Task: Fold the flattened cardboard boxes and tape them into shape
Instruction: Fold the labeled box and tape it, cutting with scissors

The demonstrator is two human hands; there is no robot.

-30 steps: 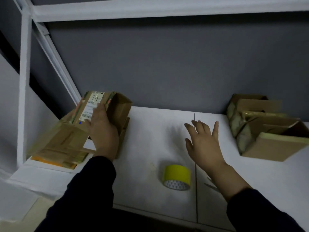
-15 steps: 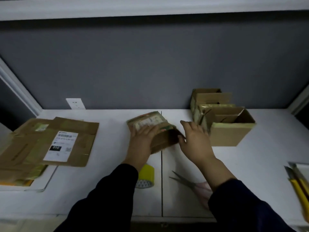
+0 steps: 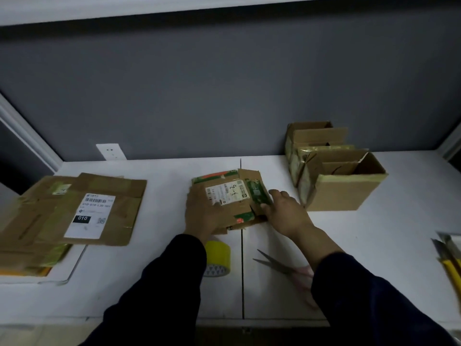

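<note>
The flattened box (image 3: 232, 196) lies at the centre of the white counter (image 3: 154, 270), just behind the yellow tape roll (image 3: 219, 255). The left hand (image 3: 202, 217) presses its left part, grip slack, fingers extended. The right hand (image 3: 287, 214) has its grip pinched on the box's right edge, thumb on top.

It was a packing station: a white worktop (image 3: 162, 283) against a grey wall (image 3: 224, 96), flattened labelled cartons (image 3: 112, 186) stacked at its left edge, taped boxes (image 3: 334, 193) back right, tape (image 3: 218, 255) and scissors (image 3: 277, 264) near the front.
</note>
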